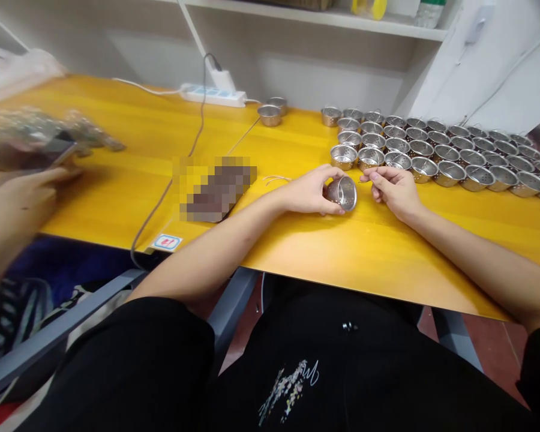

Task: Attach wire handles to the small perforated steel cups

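My left hand [312, 191] is wrapped round a small perforated metal cup [344, 193], tipped on its side with its mouth turned to the right. Just right of that cup, my right hand [393, 189] is closed in a pinch on a thin wire [362, 179], mostly hidden by the fingers. A small gap lies between the wire and the cup's rim. Thin curved wires [276, 179] rest on the table beyond my left wrist. Behind my right hand stand rows of similar metal cups [424, 169], many with wire handles across their tops.
Two metal cups [269, 115] stand at the back of the yellow table [324, 246]. A blurred-out dark flat object [220, 191] lies left of my forearm. A cable [197, 135] runs from a power strip [213, 96]. At left, another person's hand [31, 192] is near a dark phone-like object.
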Demonstrator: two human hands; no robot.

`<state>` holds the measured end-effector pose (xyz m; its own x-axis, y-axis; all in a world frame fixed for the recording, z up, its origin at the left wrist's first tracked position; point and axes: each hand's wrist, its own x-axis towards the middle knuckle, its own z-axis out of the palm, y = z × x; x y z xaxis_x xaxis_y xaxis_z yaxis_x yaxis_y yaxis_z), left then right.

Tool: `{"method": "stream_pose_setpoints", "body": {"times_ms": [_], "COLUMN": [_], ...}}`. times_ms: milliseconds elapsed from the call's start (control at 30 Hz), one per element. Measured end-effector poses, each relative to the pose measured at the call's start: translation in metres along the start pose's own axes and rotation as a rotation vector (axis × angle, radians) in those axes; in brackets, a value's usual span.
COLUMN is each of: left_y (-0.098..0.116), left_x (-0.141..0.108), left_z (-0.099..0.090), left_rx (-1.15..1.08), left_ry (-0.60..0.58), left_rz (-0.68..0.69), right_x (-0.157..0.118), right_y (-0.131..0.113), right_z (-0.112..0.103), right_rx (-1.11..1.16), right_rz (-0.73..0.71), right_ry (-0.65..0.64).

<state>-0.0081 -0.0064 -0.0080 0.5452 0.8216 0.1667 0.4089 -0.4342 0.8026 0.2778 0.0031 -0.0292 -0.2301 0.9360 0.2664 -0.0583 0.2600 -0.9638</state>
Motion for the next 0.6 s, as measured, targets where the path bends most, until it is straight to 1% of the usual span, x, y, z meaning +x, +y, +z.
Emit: {"method": "stream_pose_setpoints", "body": {"times_ms": [67,133,267,400,467,600], "left_y": [-0.0014,-0.0024,-0.0052,-0.005,-0.0042,-0.0067], "left_x": [0.0009,0.0016,0.0036,0.0049,0.0052,0.0063], "left_z": [0.0008,0.0007,0.0004,0.0029,0.0043,0.0053], "left_rx": [-0.04,-0.054,-0.003,-0.04,-0.033,0.039], "left_ry": [0.018,0.035,0.079,0.022,0.017,0.064], "left_rz": [-0.063,-0.082,-0.028,0.045,0.078,0.113], "right_x": [0.0007,0.0015,0.001,-0.0019,-0.0027,-0.0025], "right_y": [0.0007,0.0019,0.0039,0.004,0.0039,0.0045], "right_z": [-0.0017,-0.0033,-0.0034,-0.001,0.0,0.0007], "right_rx": [0.036,0.052,0.039,-0.046,-0.095,-0.157], "right_rz": [0.031,0.042,0.031,0.022,0.015,-0.013], "right_ry": [-0.022,-0.065,-0.152,-0.21,-0.223,-0.207]}}
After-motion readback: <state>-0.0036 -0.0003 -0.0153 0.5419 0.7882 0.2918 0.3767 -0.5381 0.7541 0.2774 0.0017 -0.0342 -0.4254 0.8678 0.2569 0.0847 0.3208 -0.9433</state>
